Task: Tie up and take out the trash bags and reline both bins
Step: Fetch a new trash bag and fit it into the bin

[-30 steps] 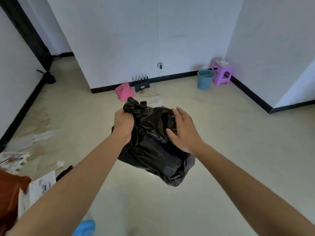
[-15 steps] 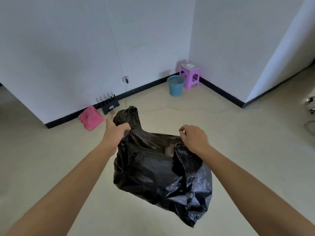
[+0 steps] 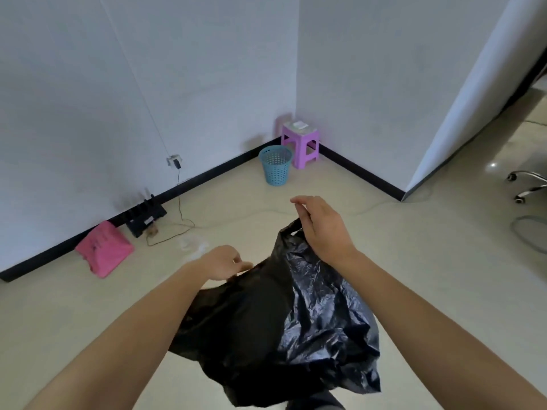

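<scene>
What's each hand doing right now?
Left hand: pinching the edge of the black trash bag.
Right hand: fingers curled, holding the bag's top corner.

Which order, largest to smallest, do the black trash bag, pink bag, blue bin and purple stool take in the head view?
1. black trash bag, though it is nearest the camera.
2. pink bag.
3. blue bin and purple stool look alike, unranked.

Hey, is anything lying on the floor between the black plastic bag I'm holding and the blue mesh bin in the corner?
Only a thin pale cable crossing the floor flat between the black plastic bag and the blue mesh bin; otherwise bare floor.
</scene>
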The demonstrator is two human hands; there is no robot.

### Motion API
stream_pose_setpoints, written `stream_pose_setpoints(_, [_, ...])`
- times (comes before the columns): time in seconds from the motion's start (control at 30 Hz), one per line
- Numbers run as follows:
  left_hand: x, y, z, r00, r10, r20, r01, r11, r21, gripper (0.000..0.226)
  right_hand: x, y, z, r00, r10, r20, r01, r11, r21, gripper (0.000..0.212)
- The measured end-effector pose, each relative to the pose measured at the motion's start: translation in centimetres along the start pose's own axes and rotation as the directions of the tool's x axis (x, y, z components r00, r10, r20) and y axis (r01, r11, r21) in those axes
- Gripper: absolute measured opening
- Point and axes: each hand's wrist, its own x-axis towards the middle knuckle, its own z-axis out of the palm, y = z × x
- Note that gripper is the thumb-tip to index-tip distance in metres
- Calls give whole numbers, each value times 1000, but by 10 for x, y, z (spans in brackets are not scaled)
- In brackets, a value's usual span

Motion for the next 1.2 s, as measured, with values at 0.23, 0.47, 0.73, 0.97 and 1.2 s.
stream_pose_setpoints(0.23, [112,13,-101,861,35,-507,-43,999,-4,35,147,70,15,956,232,179,-196,960,-199,39])
stream_pose_setpoints(0.47, [229,-20,-173,795,125,-593,-125,991,41,44,263,77,93,921,113,374,14,948,-319,44])
stream_pose_setpoints(0.73, [365,-95,-305,813,213,-541,-252,968,3,38,410,118,190,488,478,731,-36,847,-530,37])
stream_pose_setpoints(0.97, [468,-119,-384,889,446,-102,-381,846,373,69,501,190,221,776,506,377,-201,765,-612,28])
stream_pose_setpoints(1.2, [614,-87,-429,952,202,-228,-27,803,596,19,590,316,237,580,710,398,-456,689,-563,57])
